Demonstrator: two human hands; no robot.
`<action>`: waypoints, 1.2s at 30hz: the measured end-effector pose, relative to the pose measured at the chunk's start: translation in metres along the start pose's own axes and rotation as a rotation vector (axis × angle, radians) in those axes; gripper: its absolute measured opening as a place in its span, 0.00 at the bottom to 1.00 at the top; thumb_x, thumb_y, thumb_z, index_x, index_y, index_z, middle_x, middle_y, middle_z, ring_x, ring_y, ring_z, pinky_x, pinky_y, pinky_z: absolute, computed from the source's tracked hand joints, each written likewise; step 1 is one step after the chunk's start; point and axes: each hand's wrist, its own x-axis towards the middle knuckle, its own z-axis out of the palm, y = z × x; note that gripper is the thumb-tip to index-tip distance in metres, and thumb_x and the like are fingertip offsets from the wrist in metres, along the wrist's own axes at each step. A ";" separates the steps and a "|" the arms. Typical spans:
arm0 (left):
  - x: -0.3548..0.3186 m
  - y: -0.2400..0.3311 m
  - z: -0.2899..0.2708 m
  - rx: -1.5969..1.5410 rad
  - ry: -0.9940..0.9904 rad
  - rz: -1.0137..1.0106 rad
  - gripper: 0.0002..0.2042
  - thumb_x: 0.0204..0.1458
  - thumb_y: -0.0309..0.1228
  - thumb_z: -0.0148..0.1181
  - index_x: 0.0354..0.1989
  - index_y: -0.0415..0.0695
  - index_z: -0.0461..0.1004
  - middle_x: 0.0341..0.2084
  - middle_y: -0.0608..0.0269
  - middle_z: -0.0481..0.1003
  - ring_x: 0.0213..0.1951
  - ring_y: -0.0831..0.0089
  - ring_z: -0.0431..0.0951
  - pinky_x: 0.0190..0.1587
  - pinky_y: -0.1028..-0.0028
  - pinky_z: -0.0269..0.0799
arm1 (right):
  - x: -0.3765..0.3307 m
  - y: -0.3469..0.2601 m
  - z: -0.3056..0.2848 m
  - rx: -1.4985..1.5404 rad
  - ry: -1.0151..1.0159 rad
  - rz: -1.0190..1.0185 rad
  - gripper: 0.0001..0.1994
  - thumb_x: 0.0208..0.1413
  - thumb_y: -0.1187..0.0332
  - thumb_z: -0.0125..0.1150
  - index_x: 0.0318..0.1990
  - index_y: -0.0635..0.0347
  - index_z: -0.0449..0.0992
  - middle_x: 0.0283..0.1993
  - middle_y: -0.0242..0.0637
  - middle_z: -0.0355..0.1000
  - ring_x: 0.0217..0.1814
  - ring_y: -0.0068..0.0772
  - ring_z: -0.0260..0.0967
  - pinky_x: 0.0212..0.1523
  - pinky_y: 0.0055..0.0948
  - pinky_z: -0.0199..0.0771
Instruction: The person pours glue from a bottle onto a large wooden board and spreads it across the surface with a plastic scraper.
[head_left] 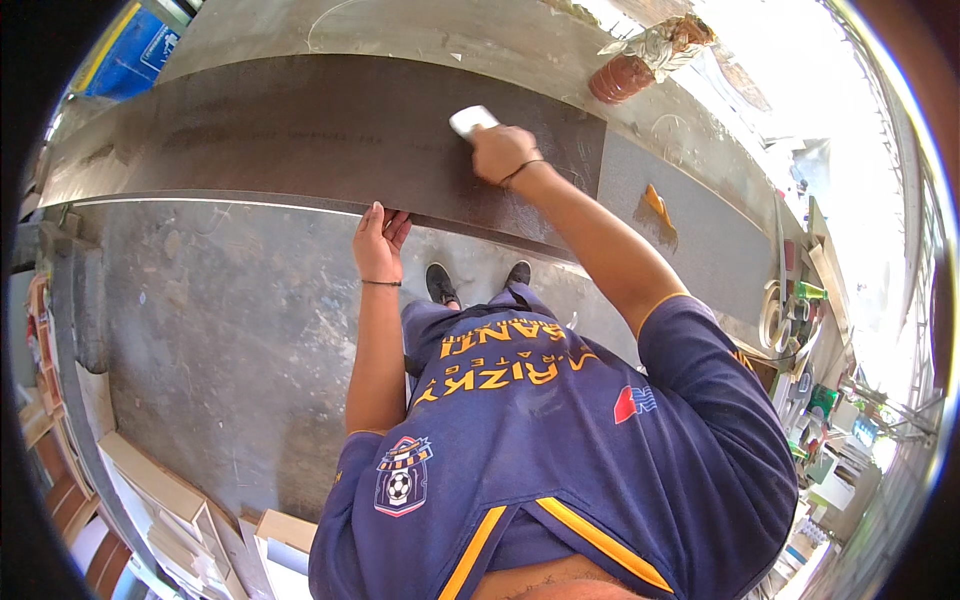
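A long dark brown board (300,130) lies across the work surface in front of me. My right hand (503,155) is closed round a white flat piece (472,121), blurred by motion, over the board's right half. It looks like a scraper, but its exact kind cannot be made out. At the board's near edge, my left hand (379,246) grips the rim, its thumb at the edge and its fingers partly hidden at the underside.
Right of the board is a grey panel (690,220) with a yellow-orange smeared object (658,207) on it. Beyond stands a reddish-brown jar (620,78) with crumpled wrapping on top. A blue container (128,52) is far left. Boxes and panels (165,480) crowd the lower left.
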 end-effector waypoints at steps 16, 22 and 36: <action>0.009 0.001 -0.012 0.013 0.017 -0.057 0.11 0.57 0.36 0.52 0.41 0.43 0.70 0.34 0.59 0.76 0.38 0.66 0.78 0.41 0.69 0.76 | -0.122 0.136 -0.016 0.133 -0.251 -0.132 0.30 0.37 0.79 0.51 0.53 0.47 0.70 0.48 0.41 0.72 0.54 0.47 0.67 0.55 0.40 0.64; 0.011 -0.003 -0.012 0.032 -0.001 -0.004 0.11 0.57 0.37 0.52 0.42 0.43 0.69 0.34 0.59 0.76 0.38 0.67 0.78 0.41 0.69 0.76 | -0.095 0.004 0.007 0.099 -0.169 -0.099 0.12 0.44 0.68 0.52 0.35 0.60 0.76 0.31 0.47 0.76 0.32 0.48 0.75 0.34 0.44 0.75; 0.010 0.004 0.001 0.043 0.066 0.041 0.13 0.57 0.34 0.51 0.45 0.39 0.65 0.34 0.56 0.73 0.36 0.65 0.77 0.41 0.67 0.77 | -0.134 0.072 -0.021 0.083 -0.523 0.020 0.30 0.41 0.74 0.49 0.58 0.41 0.67 0.46 0.45 0.73 0.46 0.48 0.72 0.46 0.40 0.72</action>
